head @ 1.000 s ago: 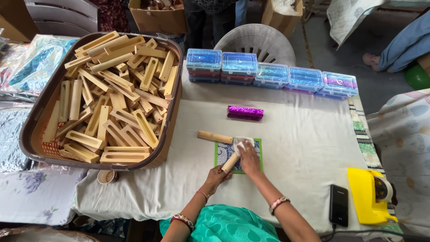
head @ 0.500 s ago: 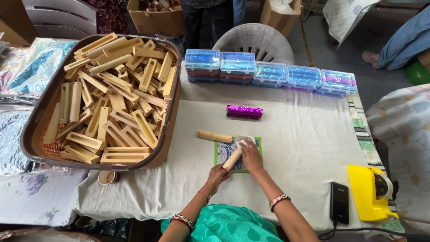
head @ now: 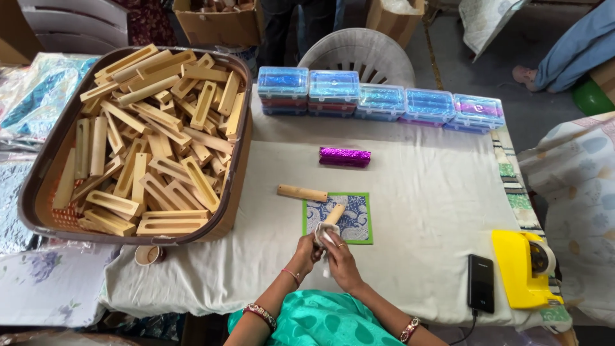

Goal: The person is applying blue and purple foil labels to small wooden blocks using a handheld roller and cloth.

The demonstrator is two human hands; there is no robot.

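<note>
Both hands meet at the near edge of the table. My left hand [head: 306, 252] grips a short wooden stick [head: 333, 214] by its near end, and the stick points away over a green-edged patterned sheet [head: 359, 221]. My right hand [head: 339, 256] presses a white cloth [head: 322, 234] around that same end. A second wooden stick [head: 302, 193] lies just beyond the sheet. Farther back rests a shiny purple wrapped piece [head: 344, 157].
A large brown basket [head: 38, 173] heaped with several hollow wooden pieces fills the left side. Clear plastic boxes [head: 378, 102] line the far edge. A yellow tape dispenser [head: 525, 269] and a black phone [head: 480, 283] sit at the right. A white chair [head: 359, 54] stands behind.
My hands have drawn the stick and cloth toward me, off the middle of the patterned sheet to its near left corner. The other items lie where they were.
</note>
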